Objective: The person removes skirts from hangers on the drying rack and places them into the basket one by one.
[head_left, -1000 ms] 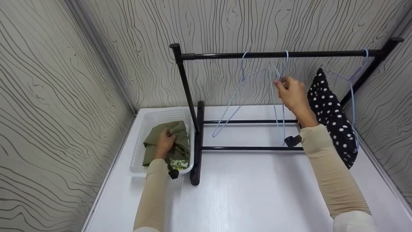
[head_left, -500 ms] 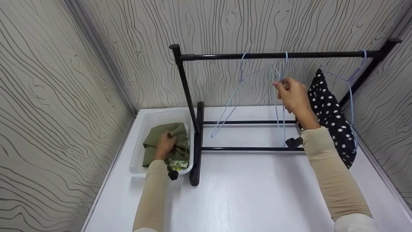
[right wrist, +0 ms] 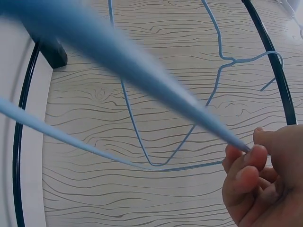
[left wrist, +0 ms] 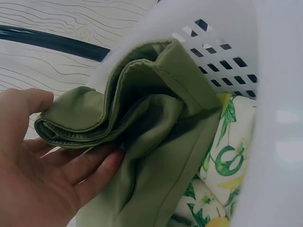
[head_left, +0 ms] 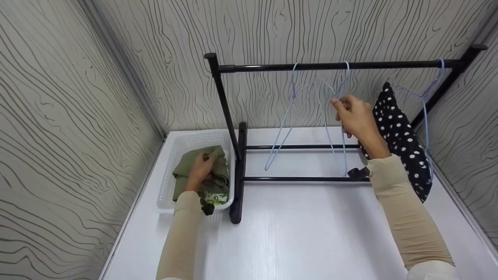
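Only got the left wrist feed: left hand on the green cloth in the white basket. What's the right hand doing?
Observer: The right hand is pinching the light-blue hanger.
Operator: Any spare hangers besides that one?
Observer: Yes, a second hanger hangs bare on the black rail, to the left of the pinched one in the head view.
Operator: Anything hung up yet?
Observer: One piece: a black polka-dot cloth near the rail's right end.
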The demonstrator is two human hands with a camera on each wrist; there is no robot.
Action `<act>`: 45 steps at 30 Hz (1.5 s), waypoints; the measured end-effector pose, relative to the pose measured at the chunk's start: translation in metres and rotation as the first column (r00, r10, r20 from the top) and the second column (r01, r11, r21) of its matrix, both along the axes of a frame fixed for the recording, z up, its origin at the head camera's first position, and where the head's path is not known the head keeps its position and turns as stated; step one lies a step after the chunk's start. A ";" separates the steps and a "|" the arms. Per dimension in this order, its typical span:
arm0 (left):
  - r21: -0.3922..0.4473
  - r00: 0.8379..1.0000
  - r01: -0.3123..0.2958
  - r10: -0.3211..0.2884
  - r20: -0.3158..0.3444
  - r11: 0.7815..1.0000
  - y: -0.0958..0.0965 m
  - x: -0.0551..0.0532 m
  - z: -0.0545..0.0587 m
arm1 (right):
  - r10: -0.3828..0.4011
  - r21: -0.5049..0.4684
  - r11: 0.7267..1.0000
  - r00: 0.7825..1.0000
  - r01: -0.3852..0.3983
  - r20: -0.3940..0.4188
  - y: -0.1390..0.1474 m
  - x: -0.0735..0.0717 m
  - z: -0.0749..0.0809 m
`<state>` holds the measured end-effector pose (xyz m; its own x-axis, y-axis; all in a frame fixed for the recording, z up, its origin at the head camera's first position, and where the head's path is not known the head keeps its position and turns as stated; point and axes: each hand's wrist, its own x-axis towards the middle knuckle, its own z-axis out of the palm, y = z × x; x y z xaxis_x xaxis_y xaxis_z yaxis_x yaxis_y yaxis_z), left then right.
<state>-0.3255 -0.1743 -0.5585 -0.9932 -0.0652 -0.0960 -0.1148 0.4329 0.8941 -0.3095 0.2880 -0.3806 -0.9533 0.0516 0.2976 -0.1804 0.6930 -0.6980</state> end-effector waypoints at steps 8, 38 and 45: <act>0.075 0.984 -0.041 0.054 -0.172 0.996 0.010 -0.007 0.016 | 0.026 -0.002 1.000 1.000 -0.026 -0.016 0.005 0.004 0.000; 0.156 0.932 0.069 -0.008 -0.362 0.985 0.059 -0.024 0.089 | -0.053 0.083 0.995 0.997 0.057 -0.055 0.043 0.028 0.010; 0.161 0.926 0.097 -0.030 -0.376 0.982 0.064 -0.026 0.097 | -0.080 0.093 0.992 0.996 0.083 -0.032 0.057 0.030 0.013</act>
<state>-0.3519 -0.1106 -0.4616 -0.9613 -0.0166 0.2752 0.2613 0.2631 0.9287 -0.2796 0.3452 -0.3680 -0.9381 0.0995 0.3317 -0.1392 0.7686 -0.6243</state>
